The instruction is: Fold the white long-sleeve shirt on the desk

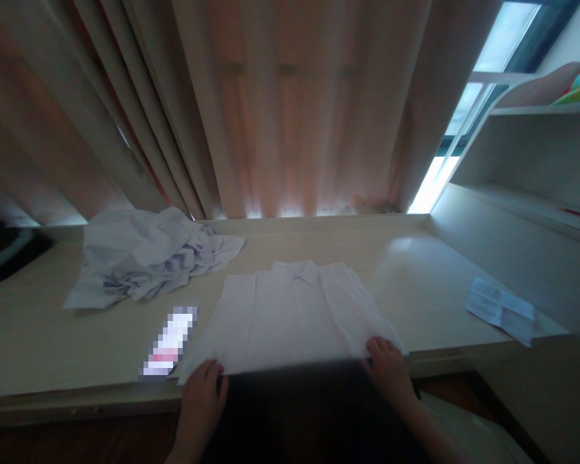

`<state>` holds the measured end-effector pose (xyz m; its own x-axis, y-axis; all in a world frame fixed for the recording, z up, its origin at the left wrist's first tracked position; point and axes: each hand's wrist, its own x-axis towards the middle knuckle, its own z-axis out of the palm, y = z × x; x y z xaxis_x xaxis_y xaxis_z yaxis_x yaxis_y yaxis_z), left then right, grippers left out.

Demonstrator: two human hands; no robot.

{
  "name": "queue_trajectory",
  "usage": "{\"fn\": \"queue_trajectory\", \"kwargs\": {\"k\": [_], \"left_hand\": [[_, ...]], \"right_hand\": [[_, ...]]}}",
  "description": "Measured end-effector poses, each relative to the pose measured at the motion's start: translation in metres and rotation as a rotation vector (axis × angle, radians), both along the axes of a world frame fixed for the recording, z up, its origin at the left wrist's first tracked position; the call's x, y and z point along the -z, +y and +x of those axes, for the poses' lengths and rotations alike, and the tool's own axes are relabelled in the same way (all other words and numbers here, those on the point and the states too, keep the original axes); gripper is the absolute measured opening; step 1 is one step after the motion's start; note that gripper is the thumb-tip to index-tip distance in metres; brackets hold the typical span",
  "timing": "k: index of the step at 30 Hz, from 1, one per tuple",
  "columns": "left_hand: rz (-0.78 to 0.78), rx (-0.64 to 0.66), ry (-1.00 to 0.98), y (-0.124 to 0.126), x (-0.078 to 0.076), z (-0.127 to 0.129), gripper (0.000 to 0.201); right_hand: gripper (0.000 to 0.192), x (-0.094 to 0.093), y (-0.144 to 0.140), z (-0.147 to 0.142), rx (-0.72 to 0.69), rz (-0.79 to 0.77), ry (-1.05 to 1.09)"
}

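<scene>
Both my hands sit at the near hem of the white shirt (294, 316): left hand (200, 393) and right hand (389, 370) each pinching a corner. Its long axis runs away from me across the surface (415, 283), collar far.

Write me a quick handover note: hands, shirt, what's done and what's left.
Left hand: on the bottom-left corner of the white shirt.
Right hand: on its bottom-right corner.
Shirt lies flat on the desk, collar away from you, hem at the near edge.
Crumpled garment sits back left; a paper slip lies at right.
Done: shirt spread out. Left: no fold made yet; crumpled garment untouched.
</scene>
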<state>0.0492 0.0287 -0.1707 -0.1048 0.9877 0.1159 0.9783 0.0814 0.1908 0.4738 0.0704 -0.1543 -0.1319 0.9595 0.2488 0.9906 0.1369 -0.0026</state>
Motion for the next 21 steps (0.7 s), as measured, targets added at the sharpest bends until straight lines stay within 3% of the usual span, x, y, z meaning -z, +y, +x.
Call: {"fn": "queue_trajectory", "kwargs": {"k": [7,16,21], "left_hand": [[-0.035,-0.037,0.057,0.003,-0.002,0.007,0.03],[-0.068,-0.107,-0.023,0.005,-0.02,0.014,0.033],[-0.059,-0.075,0.033,0.004,-0.01,0.013,0.032]], "right_hand": [[0.013,-0.006,-0.002,-0.013,0.077,-0.021,-0.021],[0.018,-0.016,0.002,-0.019,0.13,-0.044,-0.003],[0.016,-0.011,-0.002,-0.019,0.091,-0.065,0.0]]}}
